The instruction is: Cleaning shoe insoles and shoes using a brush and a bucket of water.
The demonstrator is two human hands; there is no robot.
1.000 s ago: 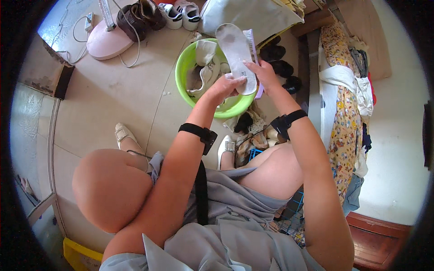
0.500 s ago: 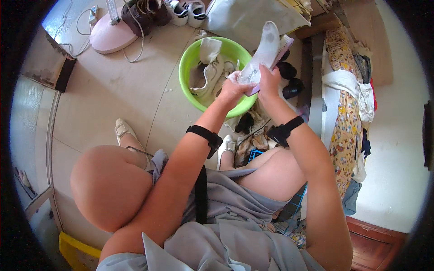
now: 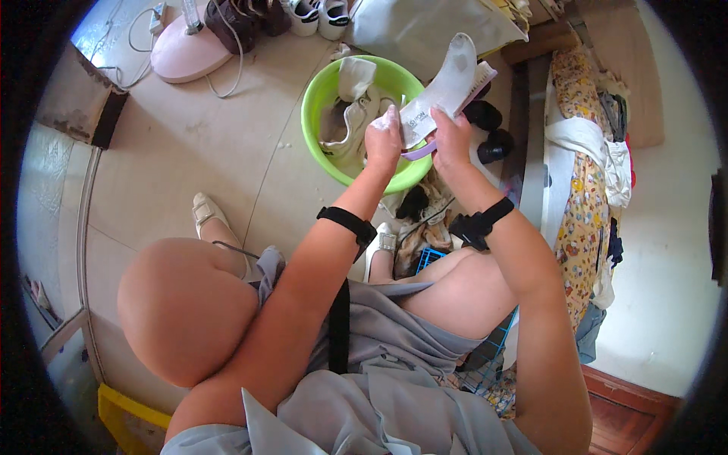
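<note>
Over the basin's right side, my right hand (image 3: 453,142) is closed on a white insole (image 3: 447,80), its thumb on the upper face. A purple brush (image 3: 481,78) with pale bristles lies behind the insole, its handle reaching under that same hand. My left hand (image 3: 384,140), with white suds on its thumb, is curled closed against the insole's heel end; what its fingers hold is hidden. Below sits a bright green basin (image 3: 311,125) with white shoes (image 3: 352,125) and a pale cloth-like piece (image 3: 356,78) inside.
Black shoes (image 3: 494,144) stand right of the basin, beside a bed with patterned bedding (image 3: 580,205). Crumpled cloths (image 3: 428,205) and a blue wire basket (image 3: 431,259) lie near my feet. A pink round stand base (image 3: 189,57) with a cable and sneakers (image 3: 318,19) are at the back.
My left hand has slid left off the insole's face to its heel end, baring the heel print. Suds are gone from the insole's surface; the right hand keeps its hold.
</note>
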